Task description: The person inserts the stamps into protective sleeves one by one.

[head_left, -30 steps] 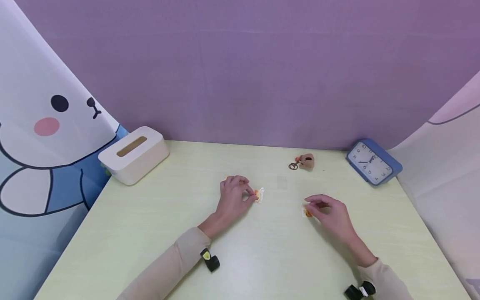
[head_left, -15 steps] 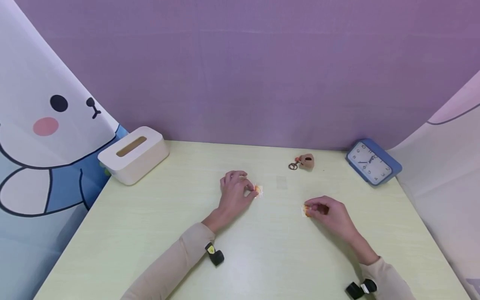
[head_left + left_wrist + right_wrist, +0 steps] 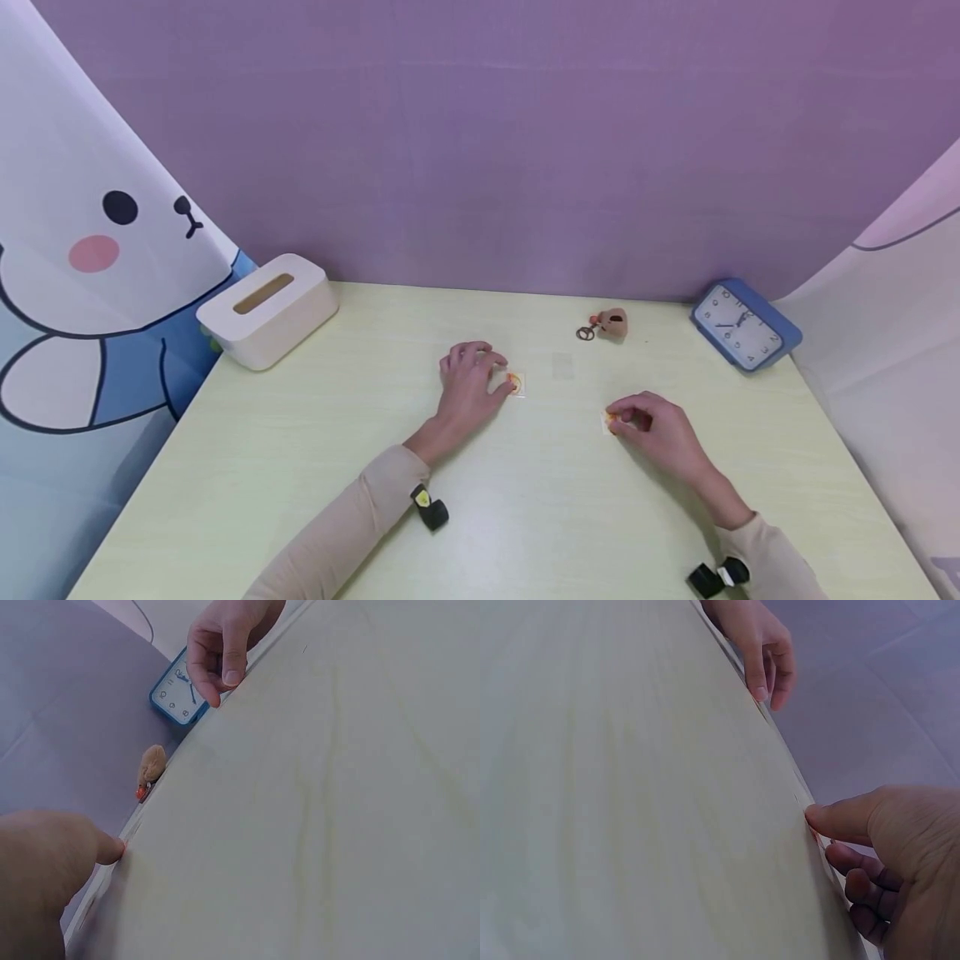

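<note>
Flat on the table, toward its middle, lies a small square piece with a pale border and orange print (image 3: 517,383). My left hand (image 3: 472,383) is over its left edge, the thumb touching it and the index finger lifted away from the thumb. A second such square with orange print (image 3: 608,422) lies nearer and to the right. My right hand (image 3: 660,429) pinches its right edge between thumb and index finger, hiding part of it. In the right wrist view the thumb (image 3: 825,817) is low at the tabletop, other fingers curled below.
A white tissue box (image 3: 270,312) stands at the back left. A brown keychain figure (image 3: 613,323) lies near the back edge, and a blue clock (image 3: 746,325) stands at the back right. A faint translucent square (image 3: 562,366) lies between the hands and the keychain.
My left hand has shifted slightly up with its square, which now lies flatter, and the index finger has lifted off. My right hand has closed its pinch and moved its square slightly left.
</note>
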Demonstrator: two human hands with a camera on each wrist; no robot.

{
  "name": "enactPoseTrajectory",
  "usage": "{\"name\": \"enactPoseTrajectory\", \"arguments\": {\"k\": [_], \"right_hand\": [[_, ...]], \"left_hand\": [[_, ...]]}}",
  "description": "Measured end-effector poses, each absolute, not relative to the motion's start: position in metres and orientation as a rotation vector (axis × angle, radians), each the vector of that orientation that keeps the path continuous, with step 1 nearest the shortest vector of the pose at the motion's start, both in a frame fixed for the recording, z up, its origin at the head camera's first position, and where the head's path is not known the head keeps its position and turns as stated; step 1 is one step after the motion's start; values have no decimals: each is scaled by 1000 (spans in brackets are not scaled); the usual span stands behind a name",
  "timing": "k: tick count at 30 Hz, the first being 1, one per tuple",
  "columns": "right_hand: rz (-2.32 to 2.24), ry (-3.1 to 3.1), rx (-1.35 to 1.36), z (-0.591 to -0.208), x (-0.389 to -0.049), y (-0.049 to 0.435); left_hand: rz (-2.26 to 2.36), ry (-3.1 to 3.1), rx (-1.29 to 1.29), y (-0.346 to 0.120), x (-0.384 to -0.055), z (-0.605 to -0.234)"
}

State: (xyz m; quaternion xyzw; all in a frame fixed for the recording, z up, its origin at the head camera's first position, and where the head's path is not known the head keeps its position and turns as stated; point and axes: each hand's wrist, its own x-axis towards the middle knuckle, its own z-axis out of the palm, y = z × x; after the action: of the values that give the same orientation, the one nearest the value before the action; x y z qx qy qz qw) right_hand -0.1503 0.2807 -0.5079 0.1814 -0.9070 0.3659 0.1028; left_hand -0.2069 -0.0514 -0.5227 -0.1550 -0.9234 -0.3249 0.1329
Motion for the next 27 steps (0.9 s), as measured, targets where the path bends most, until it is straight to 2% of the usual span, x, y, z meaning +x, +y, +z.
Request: {"name": "enactPoseTrajectory", "arguments": {"k": [27], "right_hand": [[1135, -2682, 511, -508, -148, 279]], "left_hand": [[-923, -2620, -539, -49, -214, -522]]}}
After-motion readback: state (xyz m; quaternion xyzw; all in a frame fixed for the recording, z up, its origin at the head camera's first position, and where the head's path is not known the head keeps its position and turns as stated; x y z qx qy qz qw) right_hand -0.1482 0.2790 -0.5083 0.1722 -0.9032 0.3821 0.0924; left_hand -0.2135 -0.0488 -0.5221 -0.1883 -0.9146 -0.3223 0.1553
